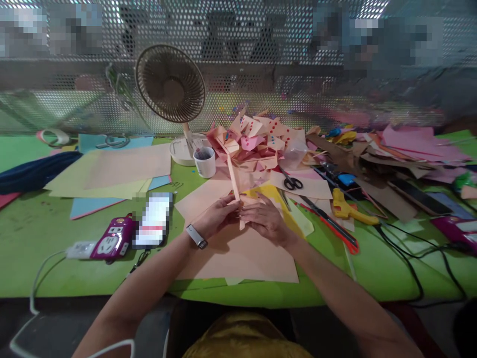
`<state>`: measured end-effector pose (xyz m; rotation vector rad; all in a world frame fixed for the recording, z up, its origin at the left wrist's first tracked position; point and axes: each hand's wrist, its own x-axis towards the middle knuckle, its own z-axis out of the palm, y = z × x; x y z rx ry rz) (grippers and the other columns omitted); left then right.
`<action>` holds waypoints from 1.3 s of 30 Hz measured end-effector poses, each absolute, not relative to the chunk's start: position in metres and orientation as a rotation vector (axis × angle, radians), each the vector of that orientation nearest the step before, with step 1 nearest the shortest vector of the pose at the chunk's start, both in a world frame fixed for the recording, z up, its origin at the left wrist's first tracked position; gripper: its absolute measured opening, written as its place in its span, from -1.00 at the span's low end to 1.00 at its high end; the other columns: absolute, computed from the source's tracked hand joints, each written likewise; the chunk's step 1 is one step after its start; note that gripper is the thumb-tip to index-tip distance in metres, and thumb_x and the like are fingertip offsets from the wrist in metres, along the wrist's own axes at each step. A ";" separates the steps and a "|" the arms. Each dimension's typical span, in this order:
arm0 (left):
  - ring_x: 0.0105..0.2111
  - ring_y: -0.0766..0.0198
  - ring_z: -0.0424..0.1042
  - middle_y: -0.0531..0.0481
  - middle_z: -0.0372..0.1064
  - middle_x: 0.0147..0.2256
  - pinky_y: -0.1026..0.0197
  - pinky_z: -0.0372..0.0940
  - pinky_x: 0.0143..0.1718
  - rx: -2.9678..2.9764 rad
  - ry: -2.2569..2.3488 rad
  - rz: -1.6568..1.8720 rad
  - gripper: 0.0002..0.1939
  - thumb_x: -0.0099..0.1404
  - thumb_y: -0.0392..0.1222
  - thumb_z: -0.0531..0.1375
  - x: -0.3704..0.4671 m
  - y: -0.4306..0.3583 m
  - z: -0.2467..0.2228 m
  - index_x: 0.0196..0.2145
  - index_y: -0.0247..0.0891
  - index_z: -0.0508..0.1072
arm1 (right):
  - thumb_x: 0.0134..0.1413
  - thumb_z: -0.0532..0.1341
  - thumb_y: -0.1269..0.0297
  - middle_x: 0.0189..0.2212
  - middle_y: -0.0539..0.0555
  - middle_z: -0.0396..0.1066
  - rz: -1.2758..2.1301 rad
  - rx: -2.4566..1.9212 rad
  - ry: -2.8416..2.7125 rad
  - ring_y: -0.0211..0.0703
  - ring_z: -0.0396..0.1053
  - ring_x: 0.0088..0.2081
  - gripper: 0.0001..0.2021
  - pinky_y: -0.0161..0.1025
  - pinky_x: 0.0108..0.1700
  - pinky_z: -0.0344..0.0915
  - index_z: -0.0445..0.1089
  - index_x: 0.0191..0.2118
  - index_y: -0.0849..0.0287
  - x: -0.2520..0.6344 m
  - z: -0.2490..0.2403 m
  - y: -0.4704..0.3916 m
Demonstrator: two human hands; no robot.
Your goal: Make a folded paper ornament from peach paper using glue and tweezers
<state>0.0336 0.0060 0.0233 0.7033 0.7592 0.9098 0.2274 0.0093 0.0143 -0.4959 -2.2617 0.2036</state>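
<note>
Both hands meet over a peach paper sheet lying at the table's front. Between them is a narrow folded strip of peach paper, its long end pointing away from me. My left hand, with a watch on the wrist, pinches the strip from the left. From the right, the fingers of my right hand close over the same strip near its lower end. Part of the strip is hidden by my fingers. Beyond it lies a heap of folded and cut paper pieces, some with red and blue dots.
A fan and a white cup stand behind my left hand. Scissors, a red-and-black cutter knife and a yellow glue gun lie to the right. At left are a phone and a purple power strip.
</note>
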 end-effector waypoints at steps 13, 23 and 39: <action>-0.42 0.39 0.44 0.05 0.43 -0.39 0.32 0.39 -0.34 0.684 0.731 1.068 -0.64 0.04 -0.07 0.43 0.044 -0.002 0.026 -0.30 -0.29 0.44 | 0.22 0.22 0.20 -0.26 0.00 0.55 0.432 -0.760 -2.066 -0.10 0.45 -0.03 -0.89 0.20 0.35 -0.15 0.52 -0.25 -0.03 0.223 0.009 0.005; -0.47 0.44 0.38 0.11 0.37 -0.43 0.35 0.35 -0.39 0.666 0.769 1.115 -0.64 0.04 -0.07 0.43 0.048 -0.004 0.023 -0.30 -0.28 0.42 | 0.24 0.19 0.18 -0.36 0.00 0.54 0.421 -0.806 -2.029 -0.06 0.44 -0.04 -0.81 0.18 0.32 -0.11 0.48 -0.38 0.03 0.217 0.006 0.002; -0.31 0.34 0.45 0.00 0.47 -0.28 0.28 0.35 -0.21 0.619 0.723 1.157 -0.69 0.10 -0.15 0.39 0.055 -0.010 0.020 -0.22 -0.28 0.47 | 0.22 0.21 0.15 -0.38 0.01 0.52 0.308 -1.019 -1.920 -0.15 0.48 -0.33 -0.87 0.19 0.28 -0.06 0.39 -0.25 0.08 0.213 0.005 -0.002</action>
